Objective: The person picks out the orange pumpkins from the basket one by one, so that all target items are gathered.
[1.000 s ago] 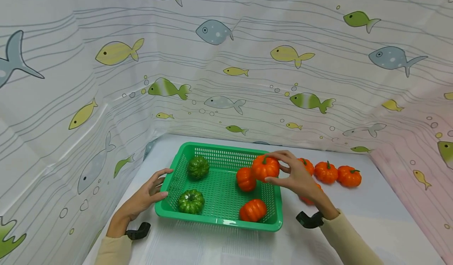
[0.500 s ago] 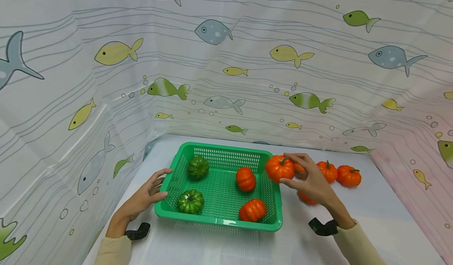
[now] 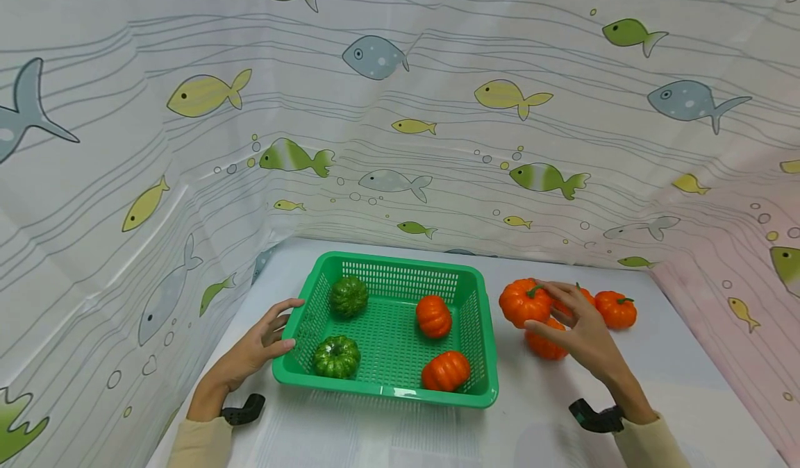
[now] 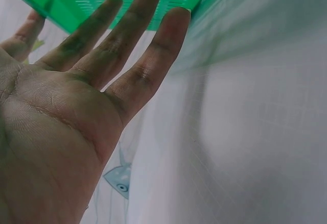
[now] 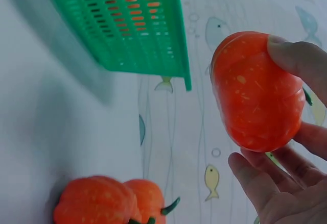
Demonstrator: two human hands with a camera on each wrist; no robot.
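My right hand (image 3: 584,336) holds a small orange pumpkin (image 3: 523,303) with a green stem, thumb on one side and fingers on the other. In the right wrist view that pumpkin (image 5: 258,94) is off the table, apart from the basket wall. My left hand (image 3: 253,346) rests its fingertips on the left side of a green plastic basket (image 3: 387,336); in the left wrist view its fingers (image 4: 145,73) are nearly straight. Inside the basket, two green pumpkins (image 3: 337,357) lie at left and two orange pumpkins (image 3: 446,371) at right.
More orange pumpkins (image 3: 615,310) stand on the white table (image 3: 531,412) right of the basket, one (image 3: 545,341) just below the held one and others partly behind my right hand. A fish-printed curtain (image 3: 400,155) surrounds the table at the back and sides.
My right hand has carried the orange pumpkin rightward, from above the basket's right part to over the table beyond its rim. The left hand and the basket stay in place.
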